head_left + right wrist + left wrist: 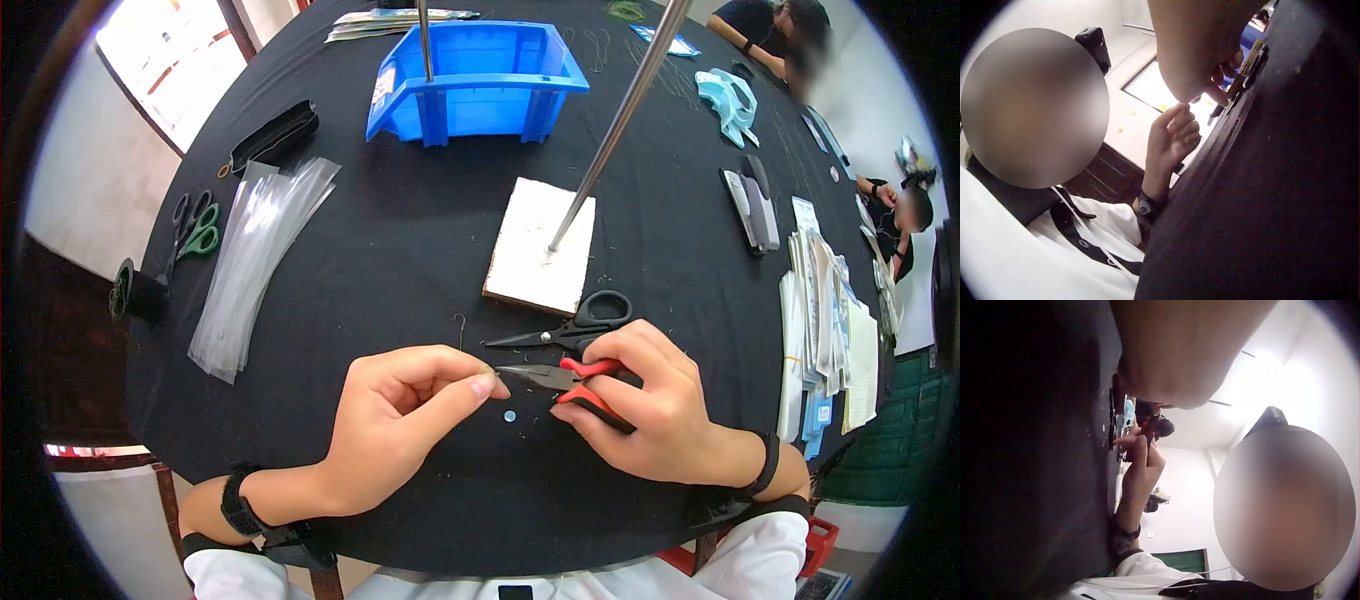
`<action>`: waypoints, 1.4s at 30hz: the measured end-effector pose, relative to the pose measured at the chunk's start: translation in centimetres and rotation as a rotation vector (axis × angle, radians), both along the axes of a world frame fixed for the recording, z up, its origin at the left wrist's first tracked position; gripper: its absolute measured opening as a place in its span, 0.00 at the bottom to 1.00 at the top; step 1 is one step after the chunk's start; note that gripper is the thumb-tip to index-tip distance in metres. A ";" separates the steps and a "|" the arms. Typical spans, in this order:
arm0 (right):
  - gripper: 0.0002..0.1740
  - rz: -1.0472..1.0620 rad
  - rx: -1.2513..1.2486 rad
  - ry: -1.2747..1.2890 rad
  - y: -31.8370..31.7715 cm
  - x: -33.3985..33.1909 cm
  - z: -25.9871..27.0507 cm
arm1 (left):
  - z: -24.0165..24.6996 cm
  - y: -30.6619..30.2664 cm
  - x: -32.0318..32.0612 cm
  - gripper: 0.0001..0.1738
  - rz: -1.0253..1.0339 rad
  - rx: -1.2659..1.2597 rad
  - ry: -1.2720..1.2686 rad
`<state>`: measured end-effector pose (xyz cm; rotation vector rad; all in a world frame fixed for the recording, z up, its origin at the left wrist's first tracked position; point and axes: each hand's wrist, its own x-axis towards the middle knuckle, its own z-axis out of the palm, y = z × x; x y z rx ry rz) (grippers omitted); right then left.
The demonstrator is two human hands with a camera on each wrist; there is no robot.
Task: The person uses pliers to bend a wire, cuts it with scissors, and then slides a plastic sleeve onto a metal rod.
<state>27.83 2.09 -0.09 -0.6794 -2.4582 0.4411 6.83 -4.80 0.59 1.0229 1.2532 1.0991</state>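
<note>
Craft workroom (pliers, scissors, stapler)

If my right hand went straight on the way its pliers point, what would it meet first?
Probably your left hand: the needle-nose pliers in your right hand point toward its fingertips, though depth there is unclear.

blue plastic bin, grey stapler, clear plastic sleeves beside green-handled scissors, paper stack

- A black-draped table spread beneath the grip.
- Far left of the grip, a bright opening broke a pale wall above dark brown panelling.
- Right of it stood a green surface, perhaps a door.
</note>
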 end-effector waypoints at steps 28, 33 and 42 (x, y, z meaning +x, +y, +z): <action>0.10 0.167 -0.792 0.091 -1.9 0.3 1.2 | -0.5 -0.3 0.0 0.03 -0.010 0.507 0.454; 0.09 0.175 -0.821 0.102 -2.0 0.2 1.3 | -0.5 -0.3 0.1 0.03 -0.016 0.500 0.447; 0.07 0.152 -0.795 0.062 -2.0 0.2 1.3 | -0.6 -0.5 0.3 0.02 -0.013 0.524 0.441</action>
